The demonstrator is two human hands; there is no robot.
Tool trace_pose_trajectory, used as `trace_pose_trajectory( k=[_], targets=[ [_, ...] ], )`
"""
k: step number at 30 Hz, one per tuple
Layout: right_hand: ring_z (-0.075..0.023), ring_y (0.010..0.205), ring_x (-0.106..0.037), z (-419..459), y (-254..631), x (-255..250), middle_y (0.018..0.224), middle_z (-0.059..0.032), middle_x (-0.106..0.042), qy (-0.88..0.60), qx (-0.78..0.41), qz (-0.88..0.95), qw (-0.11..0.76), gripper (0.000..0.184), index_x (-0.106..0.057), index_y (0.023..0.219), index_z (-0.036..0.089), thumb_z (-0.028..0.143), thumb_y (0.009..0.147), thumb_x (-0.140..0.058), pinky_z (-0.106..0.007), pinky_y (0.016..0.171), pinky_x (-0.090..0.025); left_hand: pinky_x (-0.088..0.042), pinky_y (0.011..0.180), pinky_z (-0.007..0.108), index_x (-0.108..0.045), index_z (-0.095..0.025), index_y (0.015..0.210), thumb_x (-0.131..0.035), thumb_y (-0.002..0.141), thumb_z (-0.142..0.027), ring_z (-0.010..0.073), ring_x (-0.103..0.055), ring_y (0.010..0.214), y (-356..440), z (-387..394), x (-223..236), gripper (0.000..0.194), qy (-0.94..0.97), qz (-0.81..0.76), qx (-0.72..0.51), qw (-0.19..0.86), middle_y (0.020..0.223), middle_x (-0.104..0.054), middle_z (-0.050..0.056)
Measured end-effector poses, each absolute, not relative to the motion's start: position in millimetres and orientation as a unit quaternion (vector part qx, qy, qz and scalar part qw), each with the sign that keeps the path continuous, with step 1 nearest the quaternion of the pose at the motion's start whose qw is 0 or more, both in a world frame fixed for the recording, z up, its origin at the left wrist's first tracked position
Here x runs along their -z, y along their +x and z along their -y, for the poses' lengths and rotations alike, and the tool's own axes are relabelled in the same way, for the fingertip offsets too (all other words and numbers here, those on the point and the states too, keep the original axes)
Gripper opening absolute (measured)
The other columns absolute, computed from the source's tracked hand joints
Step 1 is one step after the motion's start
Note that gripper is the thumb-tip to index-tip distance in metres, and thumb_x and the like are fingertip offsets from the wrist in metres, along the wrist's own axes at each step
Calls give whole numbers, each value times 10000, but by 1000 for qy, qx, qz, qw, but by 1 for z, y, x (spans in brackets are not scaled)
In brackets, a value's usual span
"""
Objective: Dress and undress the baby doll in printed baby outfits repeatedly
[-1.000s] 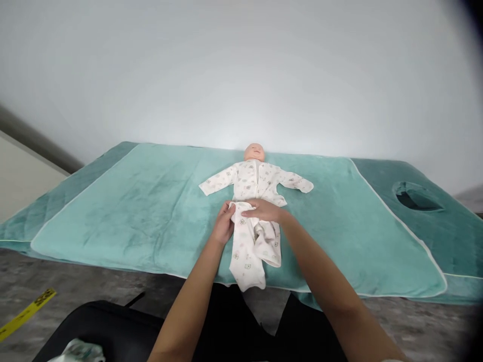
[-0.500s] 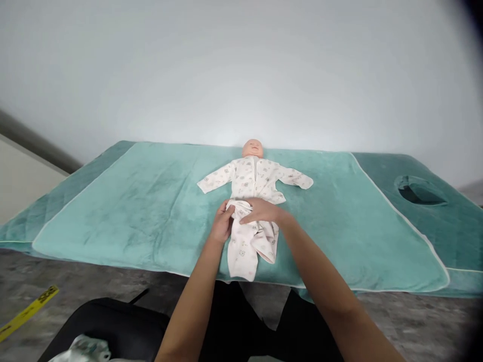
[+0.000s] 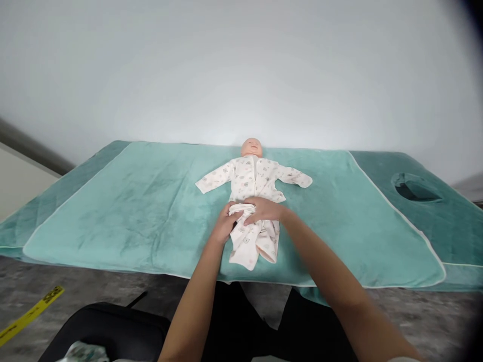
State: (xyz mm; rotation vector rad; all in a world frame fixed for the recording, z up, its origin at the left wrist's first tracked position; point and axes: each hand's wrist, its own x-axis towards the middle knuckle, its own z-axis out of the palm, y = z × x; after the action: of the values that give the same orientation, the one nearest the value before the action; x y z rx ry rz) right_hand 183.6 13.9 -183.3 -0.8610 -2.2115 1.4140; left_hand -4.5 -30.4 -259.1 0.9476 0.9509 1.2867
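A baby doll (image 3: 252, 147) lies on its back on a teal towel (image 3: 132, 211), dressed in a white printed top (image 3: 252, 178). Matching white trousers (image 3: 252, 244) lie below its waist, the left leg bunched up short. My left hand (image 3: 225, 223) pinches the gathered waistband on the left. My right hand (image 3: 264, 210) is closed over the same bunched cloth from the right. Both hands sit at the doll's waist, touching each other's fingertips.
The towel covers a darker teal massage table with a face hole (image 3: 414, 190) at the right end. A black chair (image 3: 101, 332) stands at the lower left with crumpled white cloth (image 3: 81, 352) on it. Yellow tape (image 3: 32, 314) marks the grey floor. A plain wall rises behind.
The trouser leg has been gathered upward toward the waist and now reaches less far down. Both hands stayed at the waist, bunching more cloth.
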Motion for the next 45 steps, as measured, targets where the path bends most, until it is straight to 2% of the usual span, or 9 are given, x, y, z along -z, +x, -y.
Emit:
trace_pose_trajectory(
  k=[4,7,10,18,22,25,31,38,45],
  targets=[
    [-261,1108,-623,-16,179,181,1187,-38,-702,-281,-533,777,185,523,-671,1216,243,443,749,-794,-367,942,-479,-463,719,274,-667,-190,986,-810,720,-496,153,-602,753,-1,31,251,430,359,-417,-589,592,839,-673,1],
    [-254,1064,-636,-16,181,186,1121,-59,-713,-324,-533,744,241,432,-683,1150,194,496,842,-695,-359,903,-487,-470,785,287,-700,-180,1024,-737,797,-538,181,-617,849,5,38,238,426,395,-448,-592,542,931,-701,38],
    [-233,962,-640,-13,189,189,990,-38,-708,-361,-486,749,270,377,-690,1006,185,534,873,-635,-325,821,-472,-469,792,292,-721,-177,966,-712,826,-532,202,-617,870,15,59,227,382,423,-482,-585,496,891,-702,42],
    [-215,804,-633,2,193,171,858,4,-727,-321,-377,863,98,248,-720,809,235,429,683,-809,-277,680,-383,-503,739,325,-685,-229,1144,-662,880,-479,234,-667,879,57,178,226,364,266,-503,-589,574,1010,-730,73],
    [-194,709,-613,10,186,174,796,-4,-736,-297,-315,899,67,111,-734,763,257,325,703,-798,-289,641,-351,-491,747,310,-697,-216,1105,-657,872,-398,210,-657,846,58,202,232,298,240,-541,-581,559,978,-723,58],
    [-202,696,-608,16,184,184,755,-19,-725,-309,-238,918,70,152,-716,752,249,384,764,-783,-317,704,-358,-459,716,279,-711,-197,978,-664,840,-352,184,-610,786,41,193,239,213,282,-585,-549,526,871,-697,25],
    [-279,982,-646,30,192,197,972,-110,-731,-358,-127,918,113,263,-682,934,200,455,876,-709,-381,932,-340,-389,646,254,-676,-201,838,-659,826,-297,173,-528,713,22,168,238,98,406,-601,-464,508,734,-616,-6],
    [-241,944,-636,38,194,199,946,-70,-713,-432,-208,849,224,219,-635,939,197,407,966,-580,-345,881,-373,-357,624,264,-661,-203,769,-665,861,-457,162,-477,668,20,138,208,270,457,-573,-517,442,681,-573,-8],
    [-238,989,-587,38,189,211,1031,-49,-670,-492,-286,767,296,350,-596,1041,214,492,849,-687,-337,845,-411,-356,620,265,-681,-178,766,-754,754,-540,151,-485,654,-23,46,209,369,460,-530,-527,480,691,-591,-4]
  ],
)
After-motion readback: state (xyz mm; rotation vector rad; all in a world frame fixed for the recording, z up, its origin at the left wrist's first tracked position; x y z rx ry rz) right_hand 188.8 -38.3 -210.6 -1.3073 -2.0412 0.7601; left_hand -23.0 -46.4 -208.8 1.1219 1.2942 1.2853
